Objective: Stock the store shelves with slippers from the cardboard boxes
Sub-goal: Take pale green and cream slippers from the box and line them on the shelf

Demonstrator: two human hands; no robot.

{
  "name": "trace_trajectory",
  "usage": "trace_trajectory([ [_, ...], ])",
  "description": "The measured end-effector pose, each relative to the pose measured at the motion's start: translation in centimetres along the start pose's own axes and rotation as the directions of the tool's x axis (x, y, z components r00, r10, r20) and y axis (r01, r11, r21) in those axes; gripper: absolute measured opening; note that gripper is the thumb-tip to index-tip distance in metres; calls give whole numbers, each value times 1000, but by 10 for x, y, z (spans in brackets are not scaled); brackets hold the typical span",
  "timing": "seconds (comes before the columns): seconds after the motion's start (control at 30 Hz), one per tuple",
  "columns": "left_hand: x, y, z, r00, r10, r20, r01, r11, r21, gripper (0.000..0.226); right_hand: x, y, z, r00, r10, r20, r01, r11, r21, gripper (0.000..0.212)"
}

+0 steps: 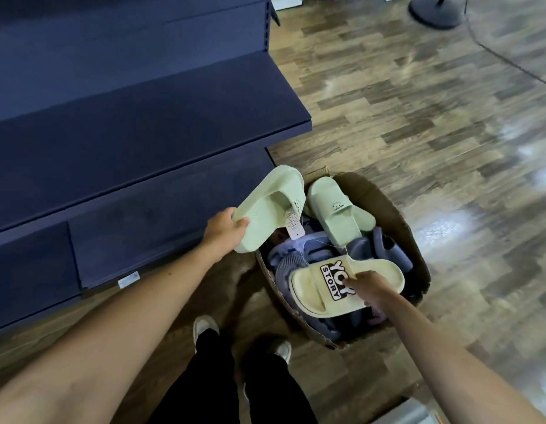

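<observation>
- 2 pale green slippers show: 1 green slipper [267,209] is held up at the cardboard box's near-left corner, a white price tag [295,225] dangling from it; its mate [339,209] lies on the pile at the far end of the box.
- 1 cream slipper [342,286], strap printed "YOY STORY", rests on purple and grey slippers [384,246] inside the cardboard box [418,270].
- Left hand [224,229] is clamped around the green slipper's heel end.
- Right hand [371,287] pinches the cream slipper's strap, fingers closed on it.
- Dark blue shelves [143,117] stand bare just left of the box.
- Wood-pattern floor [418,102] lies beneath; a black round stand base [435,10] sits far off.
</observation>
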State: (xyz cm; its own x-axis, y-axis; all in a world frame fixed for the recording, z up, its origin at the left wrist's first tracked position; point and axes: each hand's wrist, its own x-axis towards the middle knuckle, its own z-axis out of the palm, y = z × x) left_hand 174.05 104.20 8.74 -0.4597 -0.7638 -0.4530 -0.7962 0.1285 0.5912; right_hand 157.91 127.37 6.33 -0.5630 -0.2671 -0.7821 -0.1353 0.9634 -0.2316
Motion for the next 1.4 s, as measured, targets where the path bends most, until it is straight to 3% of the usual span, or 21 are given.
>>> trace_trajectory([
  [0.2,6,5,29,994,50,94,-71,971,229,37,0,19,8,1000,13,10,-13,1000,-27,36],
  [0.3,8,3,48,994,31,101,-55,967,250,38,0,32,16,999,37,21,-35,997,-71,35],
  [0.5,16,0,73,995,-59,82,36,966,258,41,6,59,27,992,124,9,-124,988,88,34],
  [0.97,26,3,101,964,-222,145,232,971,-61,43,27,71,38,957,287,32,-264,827,496,20],
  [1.03,28,7,106,957,-261,127,273,958,-89,42,33,64,40,961,268,65,-262,811,524,27],
  [1.17,40,3,113,956,-266,127,267,964,10,44,39,46,48,969,178,173,-245,789,563,10],
  [1.23,46,-2,115,953,-250,173,243,968,63,43,46,41,51,982,128,136,-181,828,531,5],
  [1.33,52,-8,118,944,-231,235,203,970,135,38,56,34,48,993,55,103,-99,861,499,18],
  [1.4,54,-11,117,944,-194,268,139,968,208,36,63,27,44,995,29,97,-72,875,478,16],
])
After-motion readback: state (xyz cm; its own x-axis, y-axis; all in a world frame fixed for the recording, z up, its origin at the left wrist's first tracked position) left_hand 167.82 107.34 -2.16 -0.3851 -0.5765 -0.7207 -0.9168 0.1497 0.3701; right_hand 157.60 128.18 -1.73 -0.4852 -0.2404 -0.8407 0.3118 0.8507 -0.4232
